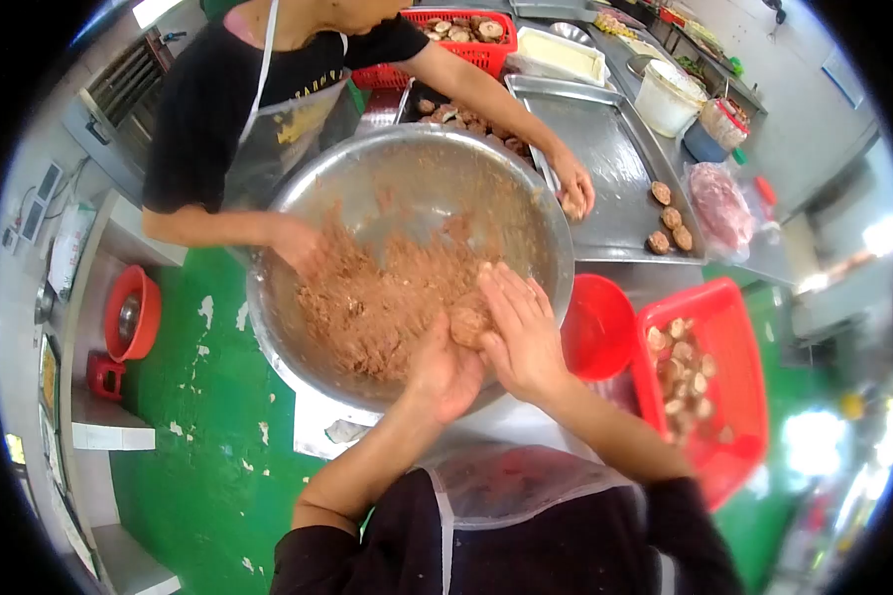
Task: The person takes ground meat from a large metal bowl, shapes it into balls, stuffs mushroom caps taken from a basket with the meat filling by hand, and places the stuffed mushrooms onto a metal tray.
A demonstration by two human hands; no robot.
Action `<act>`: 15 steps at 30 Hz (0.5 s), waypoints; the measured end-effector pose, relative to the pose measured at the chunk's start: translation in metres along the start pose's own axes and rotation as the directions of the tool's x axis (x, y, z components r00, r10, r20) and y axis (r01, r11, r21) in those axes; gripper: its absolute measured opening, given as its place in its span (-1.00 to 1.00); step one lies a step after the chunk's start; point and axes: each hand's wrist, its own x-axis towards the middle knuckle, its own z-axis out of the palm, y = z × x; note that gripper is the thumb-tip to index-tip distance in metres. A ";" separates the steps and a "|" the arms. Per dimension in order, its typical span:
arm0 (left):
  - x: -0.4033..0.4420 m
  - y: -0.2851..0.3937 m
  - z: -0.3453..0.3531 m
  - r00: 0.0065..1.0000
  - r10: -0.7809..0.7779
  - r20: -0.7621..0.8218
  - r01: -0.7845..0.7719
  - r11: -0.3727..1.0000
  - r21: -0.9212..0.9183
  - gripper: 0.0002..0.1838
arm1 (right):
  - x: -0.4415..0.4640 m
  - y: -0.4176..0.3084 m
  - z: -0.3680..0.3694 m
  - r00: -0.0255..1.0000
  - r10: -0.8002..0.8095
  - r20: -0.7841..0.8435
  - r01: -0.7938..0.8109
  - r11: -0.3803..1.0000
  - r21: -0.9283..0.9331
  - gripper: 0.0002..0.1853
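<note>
Above the near right part of a large steel bowl (298, 183), I hold a stuffed mushroom (471, 323), a round lump covered in brown meat filling. My left hand (446, 369) cups it from the left and below. From the right, my right hand (526, 337) presses it, thumb at its lower side and fingers stretched along the top. The mushroom's underside is hidden by my palms. Ground meat filling (387, 297) lies across the bowl's bottom. Opposite me, a co-worker's one hand (303, 246) is in the filling, while the other hand (574, 186) holds a mushroom over a tray.
A metal tray (605, 149) at the right carries several stuffed mushrooms (672, 216). Beside it lies bagged meat (721, 210). Close to my right are a red bucket (598, 327) and a red basket (739, 397) of mushrooms. Another red basket (501, 59) stands at the back.
</note>
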 end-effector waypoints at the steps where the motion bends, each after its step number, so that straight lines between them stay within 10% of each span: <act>1: 0.002 0.002 0.008 1.000 -0.011 -0.016 0.011 1.000 0.012 -0.49 | -0.002 0.001 -0.004 0.999 -0.028 0.036 0.029 0.999 -0.042 -0.44; 15: 0.022 -0.020 0.003 1.000 0.006 -0.007 -0.004 0.983 0.186 -0.53 | 0.011 0.014 -0.014 0.979 -0.181 -0.093 0.181 0.983 -0.018 -0.54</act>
